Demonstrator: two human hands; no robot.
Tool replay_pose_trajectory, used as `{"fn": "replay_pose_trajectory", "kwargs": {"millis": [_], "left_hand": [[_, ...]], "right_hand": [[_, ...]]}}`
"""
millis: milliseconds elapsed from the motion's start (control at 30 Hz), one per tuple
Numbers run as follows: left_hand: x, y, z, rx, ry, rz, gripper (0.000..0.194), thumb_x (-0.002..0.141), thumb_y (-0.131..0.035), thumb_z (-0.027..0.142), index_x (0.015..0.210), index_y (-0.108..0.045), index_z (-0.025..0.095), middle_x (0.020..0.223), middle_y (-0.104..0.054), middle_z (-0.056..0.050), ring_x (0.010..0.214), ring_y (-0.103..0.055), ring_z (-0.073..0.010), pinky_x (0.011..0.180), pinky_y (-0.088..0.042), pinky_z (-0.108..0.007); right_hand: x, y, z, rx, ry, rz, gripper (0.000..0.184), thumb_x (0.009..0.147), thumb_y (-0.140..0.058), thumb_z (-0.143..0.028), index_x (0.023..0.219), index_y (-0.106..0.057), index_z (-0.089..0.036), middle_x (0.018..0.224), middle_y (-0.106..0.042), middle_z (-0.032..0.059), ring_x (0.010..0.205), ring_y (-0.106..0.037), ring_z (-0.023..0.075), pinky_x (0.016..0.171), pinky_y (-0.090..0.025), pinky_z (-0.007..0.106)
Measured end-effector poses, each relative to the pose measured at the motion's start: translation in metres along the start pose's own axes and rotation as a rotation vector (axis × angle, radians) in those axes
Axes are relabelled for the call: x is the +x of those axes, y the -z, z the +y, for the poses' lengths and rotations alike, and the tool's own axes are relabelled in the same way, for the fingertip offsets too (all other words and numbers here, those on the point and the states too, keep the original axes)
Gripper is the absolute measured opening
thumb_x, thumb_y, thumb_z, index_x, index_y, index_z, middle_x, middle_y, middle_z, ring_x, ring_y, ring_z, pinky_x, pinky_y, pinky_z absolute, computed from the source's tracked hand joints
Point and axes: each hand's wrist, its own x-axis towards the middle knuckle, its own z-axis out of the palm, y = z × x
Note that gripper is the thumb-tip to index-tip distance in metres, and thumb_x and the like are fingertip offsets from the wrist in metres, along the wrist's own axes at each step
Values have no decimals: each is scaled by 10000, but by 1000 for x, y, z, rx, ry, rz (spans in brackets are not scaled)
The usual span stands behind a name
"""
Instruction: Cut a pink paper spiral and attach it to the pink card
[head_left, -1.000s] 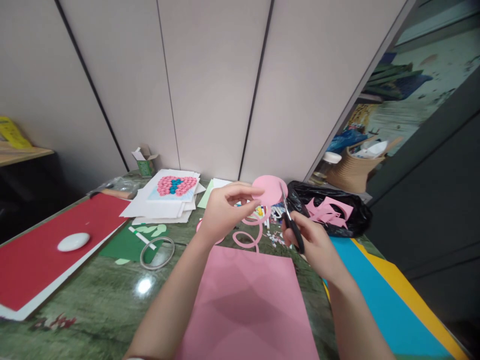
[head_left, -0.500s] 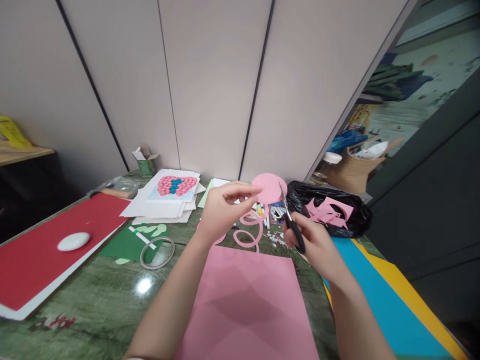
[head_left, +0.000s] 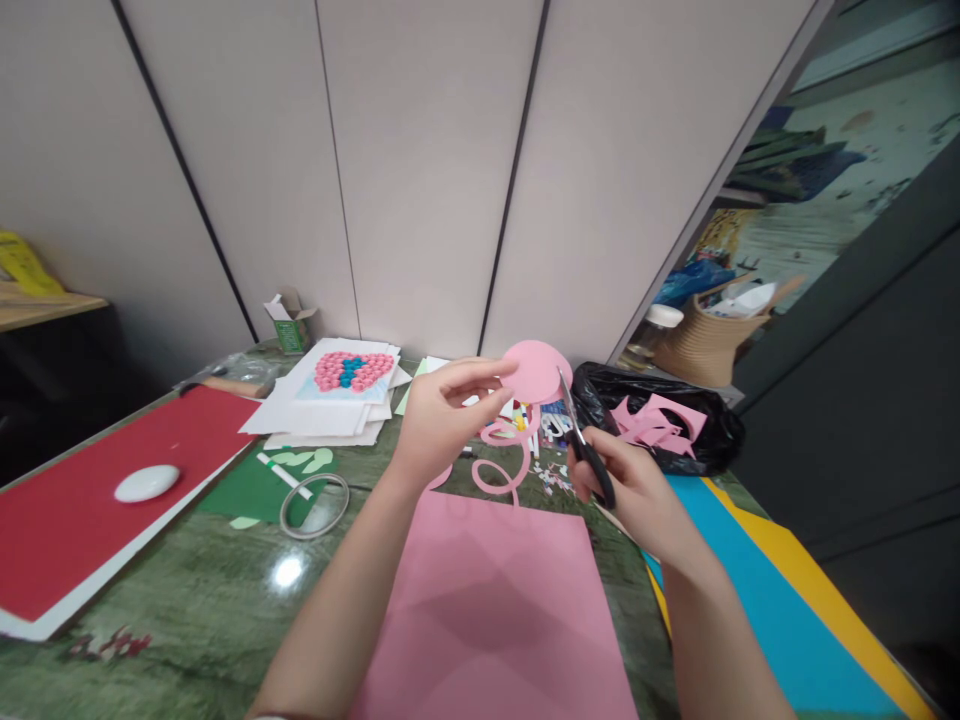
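Observation:
My left hand pinches the left edge of a pink paper disc, which is raised above the table. In my right hand is a pair of scissors with black handles, its blades at the disc's right edge. From the disc a curling pink paper strip spirals down toward the table. Below my hands lies a large pink sheet.
To the left are a red sheet with a white mouse, a tape ring and papers with a pink-blue picture. On the right, a black plastic bag holds pink scraps beside blue and yellow sheets.
The disc has shifted slightly up and left in my left hand's pinch. The hanging paper strip has swung a little; the scissors stay at the disc's edge.

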Motion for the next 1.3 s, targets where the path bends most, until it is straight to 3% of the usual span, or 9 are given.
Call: {"fn": "replay_pose_trajectory", "kwargs": {"millis": [167, 400, 633, 1033, 1300], "left_hand": [[-1, -2, 1, -47, 32, 9, 265, 686, -706, 214, 950, -700, 191, 1031, -678, -68, 724, -658, -127, 565, -578, -211], [-1, -5, 3, -42, 80, 37, 322, 673, -706, 227, 991, -683, 185, 1097, -656, -86, 704, -655, -124, 518, -573, -196], [-2, -6, 2, -55, 79, 33, 350, 682, -695, 194, 1031, -673, 198, 1111, -644, -81, 653, -639, -92, 521, -565, -184], [-3, -7, 0, -31, 43, -52, 328, 684, -689, 196, 1011, -686, 181, 1079, -636, -96, 640, -607, -81, 531, -534, -190], [-2, -6, 0, -26, 49, -49, 348, 684, -681, 192, 1031, -677, 176, 1072, -655, -105, 674, -624, -107, 553, -546, -214]], "right_hand": [[0, -1, -1, -11, -14, 1, 167, 844, -427, -167, 681, -413, -203, 581, -484, -37, 565, -388, 118, 534, -301, 241], [-1, -1, -3, -29, -27, 7, 182, 848, -442, -224, 667, -439, -199, 571, -475, -34, 550, -392, 116, 518, -292, 244], [0, -4, -5, 10, -69, -16, 188, 857, -449, -261, 683, -420, -199, 566, -461, -47, 547, -379, 106, 523, -286, 239], [2, -8, -7, -26, -30, 83, 110, 806, -499, -248, 717, -462, -195, 611, -477, -34, 563, -398, 112, 506, -288, 230], [2, -9, -8, -38, -41, 74, 113, 817, -477, -216, 711, -444, -197, 617, -458, -43, 576, -390, 107, 524, -292, 230]]}}
